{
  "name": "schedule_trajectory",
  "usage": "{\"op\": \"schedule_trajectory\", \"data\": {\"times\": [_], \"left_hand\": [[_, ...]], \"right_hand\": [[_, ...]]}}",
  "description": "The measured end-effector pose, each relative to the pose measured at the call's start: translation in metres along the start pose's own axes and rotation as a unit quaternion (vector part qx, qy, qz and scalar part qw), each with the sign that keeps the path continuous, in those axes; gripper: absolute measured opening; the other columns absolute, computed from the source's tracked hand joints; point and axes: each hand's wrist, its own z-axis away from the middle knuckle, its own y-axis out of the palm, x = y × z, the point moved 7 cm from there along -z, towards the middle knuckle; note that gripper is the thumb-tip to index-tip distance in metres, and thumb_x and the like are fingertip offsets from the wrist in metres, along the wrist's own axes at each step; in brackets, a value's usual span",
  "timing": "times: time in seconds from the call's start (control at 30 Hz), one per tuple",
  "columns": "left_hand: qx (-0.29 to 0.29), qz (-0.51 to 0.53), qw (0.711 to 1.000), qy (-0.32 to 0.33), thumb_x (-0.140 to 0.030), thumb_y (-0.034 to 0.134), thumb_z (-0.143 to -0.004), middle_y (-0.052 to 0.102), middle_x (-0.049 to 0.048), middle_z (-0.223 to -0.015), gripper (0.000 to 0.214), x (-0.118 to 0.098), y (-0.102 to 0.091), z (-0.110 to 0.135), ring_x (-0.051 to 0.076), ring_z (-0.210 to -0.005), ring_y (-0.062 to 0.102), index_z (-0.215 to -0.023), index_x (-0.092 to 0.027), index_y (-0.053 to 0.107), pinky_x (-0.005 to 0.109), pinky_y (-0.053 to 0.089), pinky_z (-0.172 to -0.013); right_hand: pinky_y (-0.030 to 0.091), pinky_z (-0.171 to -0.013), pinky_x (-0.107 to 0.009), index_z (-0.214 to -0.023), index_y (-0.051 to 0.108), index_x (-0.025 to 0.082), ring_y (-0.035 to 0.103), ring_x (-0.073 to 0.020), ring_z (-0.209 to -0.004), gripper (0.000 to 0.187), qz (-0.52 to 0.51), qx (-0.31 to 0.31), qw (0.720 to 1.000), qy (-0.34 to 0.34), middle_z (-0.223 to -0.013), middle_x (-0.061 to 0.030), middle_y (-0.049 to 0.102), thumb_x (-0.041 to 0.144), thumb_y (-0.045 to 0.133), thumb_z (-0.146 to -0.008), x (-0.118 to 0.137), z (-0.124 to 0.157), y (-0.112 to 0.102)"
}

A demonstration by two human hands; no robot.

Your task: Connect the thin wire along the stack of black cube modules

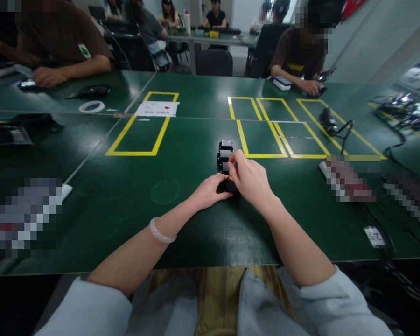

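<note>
A short row of small black box-shaped parts (225,151) lies on the green table (182,224), running away from me. My left hand (207,192) rests on the table with its fingers curled against the nearest black part (231,186). My right hand (250,179) is closed in a pinch over the near end of the row, thumb and fingers on a black part. The part under both hands is mostly hidden. A pale bangle (161,232) sits on my left wrist.
Yellow tape rectangles (140,135) (266,135) mark the table beyond the row. A white sheet (157,108), a tape roll (91,107), a black tool with cable (329,121) and a white label (374,235) lie around. Other people sit at the far edge.
</note>
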Motion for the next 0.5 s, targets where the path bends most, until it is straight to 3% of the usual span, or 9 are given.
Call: {"op": "schedule_trajectory", "data": {"times": [0.13, 0.3, 0.5], "left_hand": [[-0.001, 0.006, 1.0, 0.001, -0.034, 0.069, -0.078, 0.06, 0.01, -0.12, 0.049, -0.0002, -0.0007, -0.0002, 0.028, -0.11, 0.058, -0.123, -0.019, 0.054, 0.042, 0.045, -0.095], [-0.002, 0.009, 1.0, 0.002, -0.033, 0.069, -0.079, 0.06, 0.0097, -0.121, 0.051, -0.0003, -0.0008, 0.0, 0.027, -0.11, 0.058, -0.125, -0.019, 0.053, 0.042, 0.045, -0.096], [-0.003, 0.004, 1.0, 0.004, -0.034, 0.069, -0.079, 0.06, 0.0094, -0.121, 0.051, -0.0008, -0.001, 0.0003, 0.027, -0.11, 0.058, -0.125, -0.02, 0.053, 0.042, 0.045, -0.096]], "right_hand": [[0.032, -0.062, -0.026, -0.101, 0.049, 0.02, 0.06, -0.0148, -0.068, 0.022, -0.007, -0.005, 1.0, -0.008, -0.081, -0.0024, 0.067, 0.029, 0.03, -0.095, 0.003, 0.0004, -0.0029], [0.032, -0.062, -0.026, -0.097, 0.05, 0.02, 0.06, -0.0158, -0.069, 0.029, 0.004, 0.003, 1.0, -0.015, -0.078, -0.0028, 0.067, 0.04, 0.029, -0.096, 0.0033, -0.0003, -0.0016], [0.033, -0.062, -0.026, -0.104, 0.048, 0.02, 0.06, -0.0152, -0.069, 0.022, -0.006, 0.002, 1.0, -0.002, -0.084, -0.0035, 0.068, 0.03, 0.03, -0.094, 0.0016, 0.0, -0.001]]}}
